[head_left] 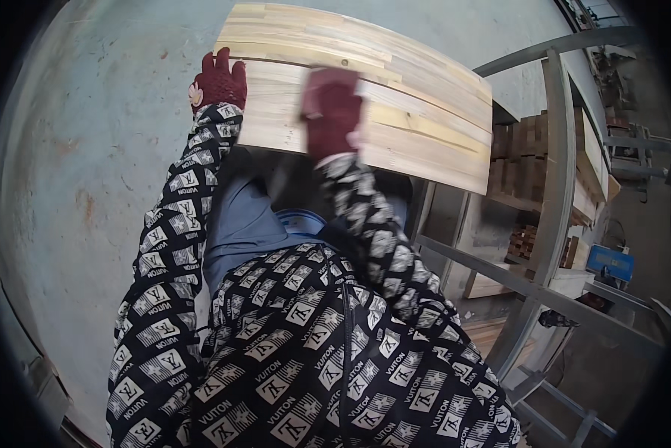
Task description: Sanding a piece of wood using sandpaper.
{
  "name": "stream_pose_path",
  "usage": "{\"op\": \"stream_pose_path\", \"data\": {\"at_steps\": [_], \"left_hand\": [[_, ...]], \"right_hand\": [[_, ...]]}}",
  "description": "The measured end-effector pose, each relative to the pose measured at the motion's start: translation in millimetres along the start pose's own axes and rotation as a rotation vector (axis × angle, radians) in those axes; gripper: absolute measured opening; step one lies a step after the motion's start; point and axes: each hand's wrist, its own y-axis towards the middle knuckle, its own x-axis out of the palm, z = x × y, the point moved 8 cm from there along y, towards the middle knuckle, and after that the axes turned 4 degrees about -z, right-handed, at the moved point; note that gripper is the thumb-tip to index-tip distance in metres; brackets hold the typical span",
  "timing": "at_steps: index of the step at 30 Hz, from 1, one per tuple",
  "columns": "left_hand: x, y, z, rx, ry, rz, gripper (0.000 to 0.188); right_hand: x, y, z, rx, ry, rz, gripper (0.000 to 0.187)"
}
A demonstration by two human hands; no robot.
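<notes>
A pale wooden panel (pixel 425 112), made of glued strips, lies in front of me. A dark lengthwise line crosses it, and a few knots show in the grain. My left hand (pixel 220 82), in a dark red knit glove, rests at the panel's left end with its fingers spread. Over the middle of the panel is my right hand (pixel 334 112), in the same kind of glove. Motion smears its fingers, so I cannot make out their pose or whether anything is under them.
To the right stands a grey metal frame (pixel 559 172). Stacked wood blocks (pixel 520 153) sit on a shelf behind its bars, with more pieces lower down. A blue box-shaped thing (pixel 610 263) is at the far right. Worn grey-green floor (pixel 104 149) spreads out on the left.
</notes>
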Motion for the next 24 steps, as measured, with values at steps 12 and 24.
{"op": "stream_pose_path", "data": {"at_steps": [12, 24], "left_hand": [[7.5, -0.7, -5.6, 0.012, -0.024, 0.049, 0.051], [7.4, 1.0, -6.9, 0.009, -0.008, 0.044, 0.052]], "right_hand": [[-165.8, -122.6, 207.4, 0.643, -0.162, 0.077, 0.05], [2.3, -22.6, -45.5, 0.057, 0.262, -0.139, 0.045]]}}
